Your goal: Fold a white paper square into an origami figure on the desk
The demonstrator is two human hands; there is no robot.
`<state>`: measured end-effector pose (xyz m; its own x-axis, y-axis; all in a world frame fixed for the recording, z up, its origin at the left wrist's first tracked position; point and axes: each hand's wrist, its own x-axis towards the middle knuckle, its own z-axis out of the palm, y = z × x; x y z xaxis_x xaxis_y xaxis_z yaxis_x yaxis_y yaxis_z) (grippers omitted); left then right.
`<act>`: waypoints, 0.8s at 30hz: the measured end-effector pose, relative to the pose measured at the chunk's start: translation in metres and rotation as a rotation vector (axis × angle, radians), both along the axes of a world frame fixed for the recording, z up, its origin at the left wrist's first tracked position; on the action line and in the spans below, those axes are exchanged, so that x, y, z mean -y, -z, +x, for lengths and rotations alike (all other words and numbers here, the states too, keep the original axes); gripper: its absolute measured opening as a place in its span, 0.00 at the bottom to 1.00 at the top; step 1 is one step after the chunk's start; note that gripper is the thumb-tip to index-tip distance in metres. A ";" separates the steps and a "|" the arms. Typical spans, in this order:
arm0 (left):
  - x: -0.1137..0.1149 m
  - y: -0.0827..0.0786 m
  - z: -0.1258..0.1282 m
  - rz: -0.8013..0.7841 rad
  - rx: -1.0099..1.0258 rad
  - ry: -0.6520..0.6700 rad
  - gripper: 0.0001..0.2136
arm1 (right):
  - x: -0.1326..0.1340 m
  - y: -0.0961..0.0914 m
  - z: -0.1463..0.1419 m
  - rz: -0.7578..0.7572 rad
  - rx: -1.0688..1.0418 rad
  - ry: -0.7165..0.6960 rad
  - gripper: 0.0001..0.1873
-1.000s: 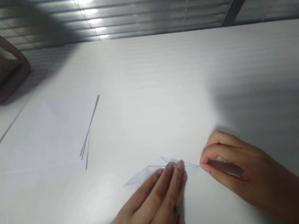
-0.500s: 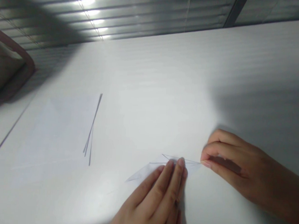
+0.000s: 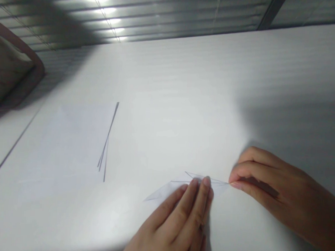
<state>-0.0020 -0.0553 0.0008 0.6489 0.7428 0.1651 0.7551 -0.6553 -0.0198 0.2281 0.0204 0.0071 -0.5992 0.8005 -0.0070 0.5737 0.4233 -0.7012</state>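
Note:
A narrow piece of folded white paper (image 3: 167, 188) lies flat on the white table, its long point reaching to the right. My left hand (image 3: 176, 226) presses on its middle with the fingers together, and the fingertips hide part of the folds. My right hand (image 3: 276, 185) pinches the paper's right tip between thumb and fingers. A flat sheet of white paper (image 3: 72, 136) lies further left, with several thin grey slivers (image 3: 107, 145) fanning across its right side.
The white table (image 3: 185, 96) runs back to a far edge. Behind it hang grey slatted blinds (image 3: 150, 21) with bright reflections. A brownish bag with a reddish rim (image 3: 9, 66) sits at the upper left corner. A shadow covers the table's right side.
The whole scene has shifted slightly right and up in the picture as my head moved. Both hands keep their hold on the folded paper, with no visible change in grip.

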 end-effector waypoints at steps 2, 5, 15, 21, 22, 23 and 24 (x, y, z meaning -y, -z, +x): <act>0.000 0.002 0.000 -0.001 0.000 0.007 0.25 | 0.001 0.000 0.000 0.016 0.006 -0.003 0.11; 0.001 0.005 0.000 0.039 0.018 0.041 0.21 | 0.002 0.000 0.000 0.016 0.022 -0.017 0.13; -0.001 0.005 0.001 0.095 0.047 0.078 0.18 | 0.004 0.000 -0.001 0.054 0.061 -0.045 0.10; 0.000 0.004 0.000 0.073 0.056 0.096 0.18 | 0.003 0.000 -0.006 -0.002 0.055 0.038 0.09; 0.000 0.004 0.000 0.071 0.062 0.096 0.18 | 0.002 0.000 -0.006 -0.007 0.053 0.051 0.08; 0.000 0.004 0.000 0.072 0.064 0.099 0.18 | 0.002 0.001 -0.006 -0.011 0.052 0.059 0.07; 0.000 0.004 0.000 0.078 0.062 0.100 0.18 | 0.001 0.000 -0.006 -0.015 0.052 0.060 0.07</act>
